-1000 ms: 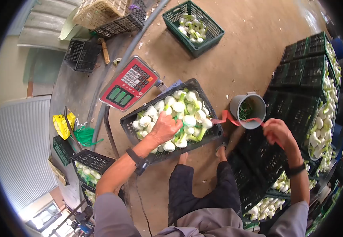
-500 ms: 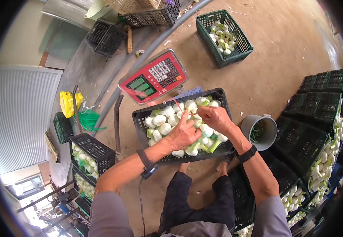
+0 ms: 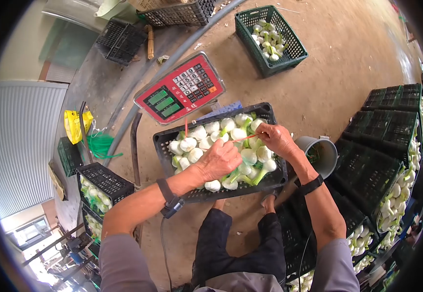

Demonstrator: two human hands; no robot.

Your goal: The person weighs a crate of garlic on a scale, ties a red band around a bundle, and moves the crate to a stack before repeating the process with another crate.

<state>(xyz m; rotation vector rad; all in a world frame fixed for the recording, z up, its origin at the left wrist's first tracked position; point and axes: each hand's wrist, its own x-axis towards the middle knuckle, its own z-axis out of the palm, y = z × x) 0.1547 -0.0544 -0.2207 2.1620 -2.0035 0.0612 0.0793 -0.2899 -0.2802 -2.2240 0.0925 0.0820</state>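
Note:
A black crate full of white bulbs with green stalks stands on a scale in front of me. My left hand rests on the bulbs in the middle of the crate, fingers curled around a green net there. My right hand hovers over the crate's right side and pinches a thin red string that runs left from my fingers to my left hand. A second piece of red string sticks up near the crate's far left.
The scale's red keypad display tilts behind the crate. A grey bucket stands to the right. Stacked black crates of bulbs fill the right; a green crate sits far back. More crates stand on the left.
My right hand came from the grey bucket with the red string to the crate, then drew the string out to the right. My left hand stayed on the bulbs.

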